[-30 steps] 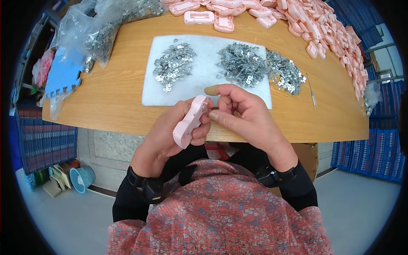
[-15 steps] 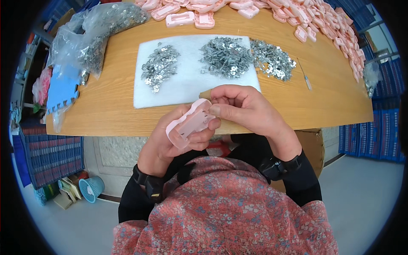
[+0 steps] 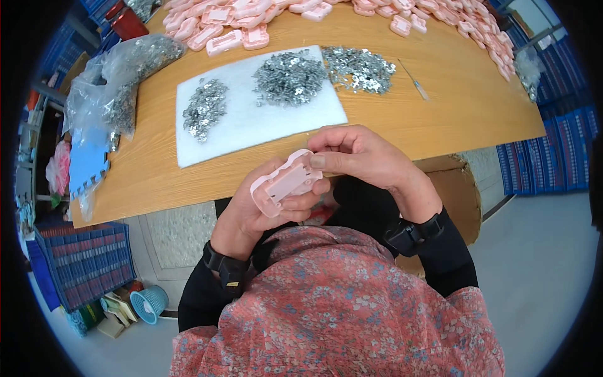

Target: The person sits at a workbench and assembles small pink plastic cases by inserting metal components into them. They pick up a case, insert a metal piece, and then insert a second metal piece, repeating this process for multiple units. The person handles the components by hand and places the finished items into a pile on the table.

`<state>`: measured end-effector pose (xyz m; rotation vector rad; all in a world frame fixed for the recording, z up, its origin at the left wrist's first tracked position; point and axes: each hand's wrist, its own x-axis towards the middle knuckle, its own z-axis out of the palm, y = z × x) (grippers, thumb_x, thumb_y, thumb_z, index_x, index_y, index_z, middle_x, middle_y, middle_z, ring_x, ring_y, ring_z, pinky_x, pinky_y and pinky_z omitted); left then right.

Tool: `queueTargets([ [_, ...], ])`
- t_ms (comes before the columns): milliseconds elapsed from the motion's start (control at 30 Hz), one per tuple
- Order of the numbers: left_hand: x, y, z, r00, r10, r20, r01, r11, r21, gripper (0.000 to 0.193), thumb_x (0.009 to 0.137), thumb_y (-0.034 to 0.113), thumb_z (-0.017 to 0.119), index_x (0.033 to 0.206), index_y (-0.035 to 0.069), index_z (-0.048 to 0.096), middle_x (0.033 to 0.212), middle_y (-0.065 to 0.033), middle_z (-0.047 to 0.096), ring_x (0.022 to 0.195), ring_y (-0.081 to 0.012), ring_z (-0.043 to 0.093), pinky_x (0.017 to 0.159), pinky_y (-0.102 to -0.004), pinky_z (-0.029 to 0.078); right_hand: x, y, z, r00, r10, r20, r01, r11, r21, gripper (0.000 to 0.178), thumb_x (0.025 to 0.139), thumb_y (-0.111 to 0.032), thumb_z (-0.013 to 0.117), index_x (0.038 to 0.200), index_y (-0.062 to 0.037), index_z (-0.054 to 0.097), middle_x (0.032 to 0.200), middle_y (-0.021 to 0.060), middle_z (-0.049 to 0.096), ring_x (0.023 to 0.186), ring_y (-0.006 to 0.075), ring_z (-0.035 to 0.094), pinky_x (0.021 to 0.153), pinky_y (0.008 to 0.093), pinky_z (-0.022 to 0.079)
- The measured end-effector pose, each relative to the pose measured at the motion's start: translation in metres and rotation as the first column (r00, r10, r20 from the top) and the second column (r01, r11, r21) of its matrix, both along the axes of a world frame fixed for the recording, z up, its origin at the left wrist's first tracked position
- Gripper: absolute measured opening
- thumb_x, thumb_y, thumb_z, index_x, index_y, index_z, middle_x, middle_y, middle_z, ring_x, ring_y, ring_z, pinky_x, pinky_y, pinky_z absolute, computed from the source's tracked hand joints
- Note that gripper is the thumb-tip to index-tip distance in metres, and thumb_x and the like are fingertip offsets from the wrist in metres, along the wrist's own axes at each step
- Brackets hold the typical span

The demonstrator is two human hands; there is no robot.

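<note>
My left hand [image 3: 242, 210] is closed round a pink plastic shell [image 3: 287, 183], tilted with its hollow inner side showing slots and ribs. At the shell's upper right end, the thumb of my right hand [image 3: 361, 157] presses close to the inside, its fingers curled in a pinch. Anything small between those fingertips is hidden. Beyond my hands lies a white foam sheet [image 3: 235, 135] with two heaps of small silvery metal clips, a smaller heap [image 3: 206, 110] at left and a larger heap [image 3: 289, 78] at right. Another clip heap [image 3: 361, 69] lies by the sheet's right edge.
Many pink shells [image 3: 242, 19] are piled along the table's far side. A thin screwdriver-like tool [image 3: 414, 81] lies at right. Clear bags of clips [image 3: 119, 94] and a blue foam mat [image 3: 88, 160] sit at left. Blue crates [image 3: 88, 261] and a cardboard box [image 3: 458, 188] stand below.
The whole view has turned and shifted, so the table appears tilted. My left hand still holds the shell; my right thumb stays by its upper end with slight finger movement.
</note>
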<state>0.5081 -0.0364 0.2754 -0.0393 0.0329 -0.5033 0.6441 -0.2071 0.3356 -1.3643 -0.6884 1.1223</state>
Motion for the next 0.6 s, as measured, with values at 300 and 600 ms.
queueTargets([
  [300, 0.005, -0.022, 0.022, 0.999, -0.047, 0.017, 0.020, 0.680, 0.733, 0.042, 0.106, 0.032, 0.036, 0.139, 0.006, 0.040, 0.126, -0.0289, 0.058, 0.111, -0.0364, 0.065, 0.078, -0.0415, 0.062, 0.005, -0.098, 0.002, 0.936, -0.348, 0.062, 0.353, 0.919, -0.177, 0.024, 0.095, -0.024, 0.068, 0.103, -0.0016, 0.067, 0.084, 0.0007, 0.068, 0.070, 0.0064, 0.063, 0.062, 0.0210, 0.050],
  [600, -0.004, -0.013, 0.031, 0.965, 0.189, 0.181, -0.216, 0.183, 0.959, 0.028, 0.101, 0.015, 0.045, 0.128, 0.007, 0.047, 0.099, -0.0133, 0.066, 0.081, -0.0201, 0.068, 0.070, -0.0310, 0.059, 0.029, -0.400, -0.118, 0.363, -0.255, 0.896, 0.880, 0.408, -0.241, 0.027, 0.093, -0.026, 0.066, 0.105, -0.0011, 0.070, 0.079, -0.0011, 0.063, 0.070, 0.0079, 0.057, 0.064, 0.0267, 0.047],
])
